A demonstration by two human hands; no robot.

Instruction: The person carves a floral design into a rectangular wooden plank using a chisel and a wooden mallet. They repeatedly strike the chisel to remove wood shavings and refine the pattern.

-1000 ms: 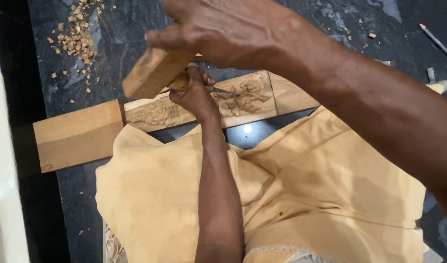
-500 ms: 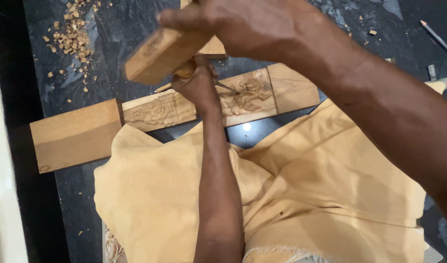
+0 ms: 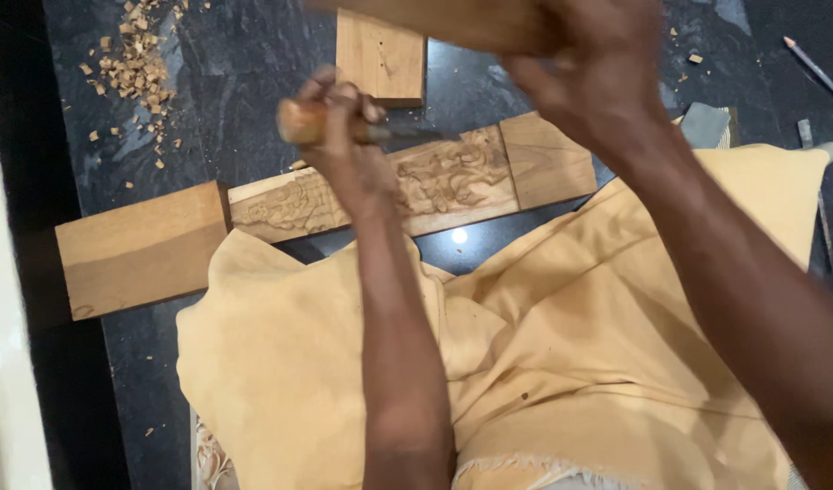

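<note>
No packages, labels, signs or screens are in view.

arms: bare, no sleeves | lap: yellow-tan cloth, creased | hem: pale, possibly frayed

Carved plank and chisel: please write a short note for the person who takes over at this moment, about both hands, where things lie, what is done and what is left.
Left hand: shut on the chisel, wooden handle in the fist, blade pointing at the carved plank.
Right hand: raised above, shut on a wooden block used as a mallet.
Plank lies across the dark floor, in front of the yellow cloth on the lap. A plain block sits at its left end, a small board behind it, wood chips at the upper left.
Done: relief figures cover the middle of the plank.
Left: its right end is still plain.
</note>
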